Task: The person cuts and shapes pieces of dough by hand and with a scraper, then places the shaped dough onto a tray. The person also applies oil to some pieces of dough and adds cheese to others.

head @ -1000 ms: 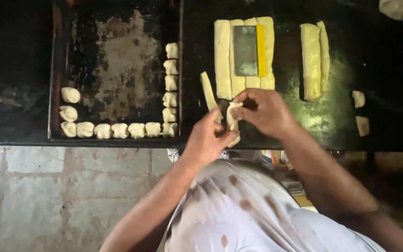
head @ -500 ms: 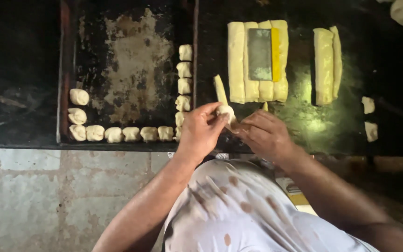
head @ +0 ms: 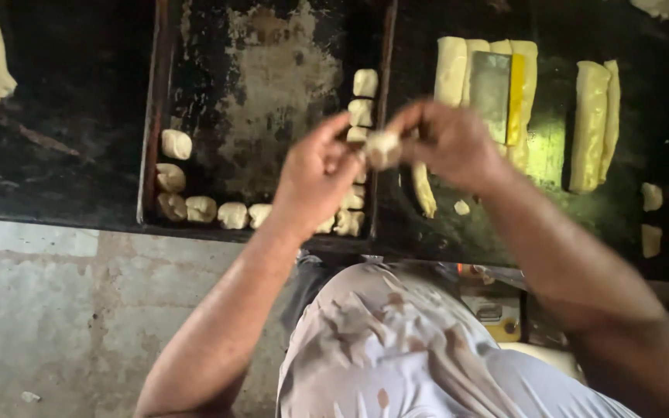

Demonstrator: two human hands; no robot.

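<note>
A bakery kitchen: blackened baking tray, rowed dough pieces, dough logs.

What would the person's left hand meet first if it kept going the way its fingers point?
The left hand points right, toward the dough piece pinched between both hands. It already touches that piece, so the dough comes first, with the right hand just behind it. Height above the tray is unclear.

Bare forearms without sleeves; a pale garment with brownish stains covers the lap.
</note>
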